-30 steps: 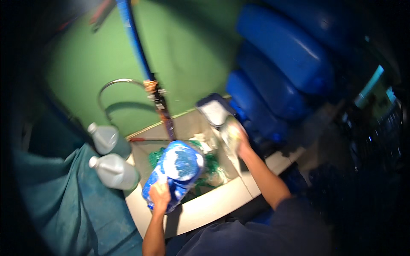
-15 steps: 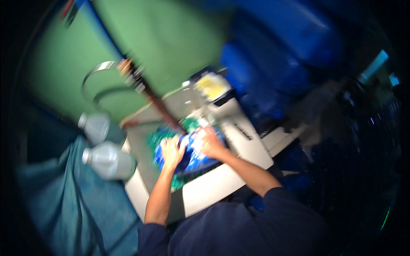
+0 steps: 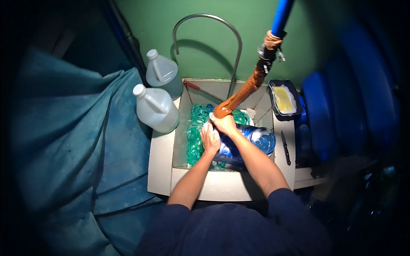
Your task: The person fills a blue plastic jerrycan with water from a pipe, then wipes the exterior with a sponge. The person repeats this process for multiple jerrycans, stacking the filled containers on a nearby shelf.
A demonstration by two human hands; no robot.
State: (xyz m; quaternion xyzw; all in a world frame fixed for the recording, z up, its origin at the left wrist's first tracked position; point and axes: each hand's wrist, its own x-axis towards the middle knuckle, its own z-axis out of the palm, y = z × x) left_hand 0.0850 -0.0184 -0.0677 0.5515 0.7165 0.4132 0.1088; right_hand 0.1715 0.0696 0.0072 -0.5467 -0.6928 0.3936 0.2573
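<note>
A large blue water jug (image 3: 230,151) lies on its side in the basin, white suds on its round right end. My left hand (image 3: 210,138) is closed on the jug's left end, fingers curled. Close beside it, my right hand (image 3: 225,124) reaches across the jug with its fingers bent together, and what they hold is hidden. A brown cloth-like sleeve (image 3: 243,94) hangs from a blue pipe (image 3: 282,17), its wet lower end right above my right hand. Tangled green netting or cord (image 3: 195,149) lies under and around the jug.
The white tiled basin rim (image 3: 222,185) runs along the front. Two clear plastic jugs (image 3: 157,112) with white caps stand at the left. On the right ledge are a black tub (image 3: 282,102) with yellow soap and a knife (image 3: 285,147). A curved metal pipe (image 3: 205,17) rises behind.
My hands have moved from the top of the jug to its left end, under the brown sleeve. The jug's sudsy round end now shows at the right. The view has swung and become sharper.
</note>
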